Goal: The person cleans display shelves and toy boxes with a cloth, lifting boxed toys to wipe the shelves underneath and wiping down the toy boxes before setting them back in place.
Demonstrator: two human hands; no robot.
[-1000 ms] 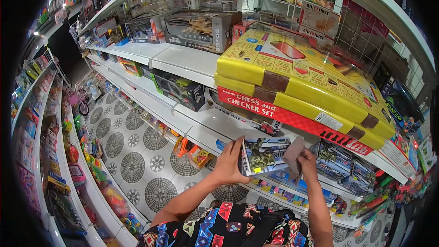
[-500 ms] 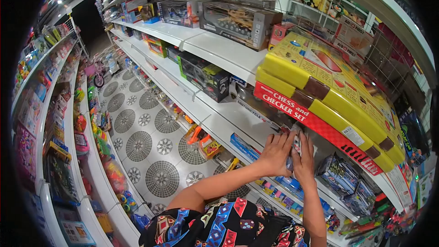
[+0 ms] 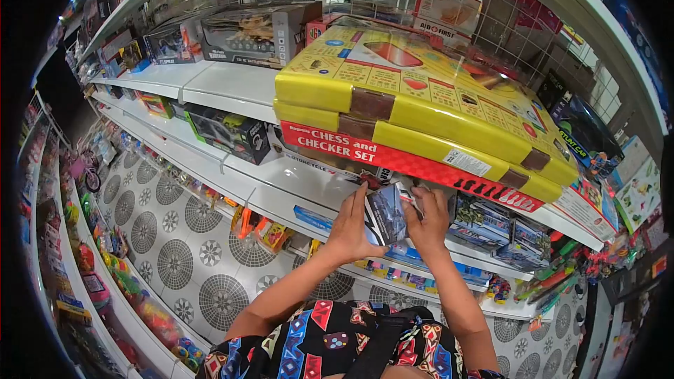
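Note:
A small toy box [image 3: 385, 216] with blue-grey printed sides is held between my two hands, tilted, in front of the middle shelf. My left hand [image 3: 349, 230] wraps its left side, fingers along the edge. At its right side, my right hand [image 3: 427, 223] grips the edge with bent fingers. What the box contains cannot be made out. Just behind my hands lies a motorcycle toy box [image 3: 309, 167] on the shelf, partly covered by the shelf above. Above them sits a red chess and checker set [image 3: 337, 146] under yellow cases [image 3: 421, 116].
To the right on the middle shelf stand dark blue toy boxes [image 3: 484, 221]. A boxed tank [image 3: 253, 34] rests on the upper shelf at left. A blue box [image 3: 314, 217] lies on a lower shelf. Another shelf row [image 3: 105, 323] full of toys runs along the left, across the patterned floor [image 3: 175, 263].
My view has swung right. The small box is now turned to show a broad printed face, and my hands are farther apart around it.

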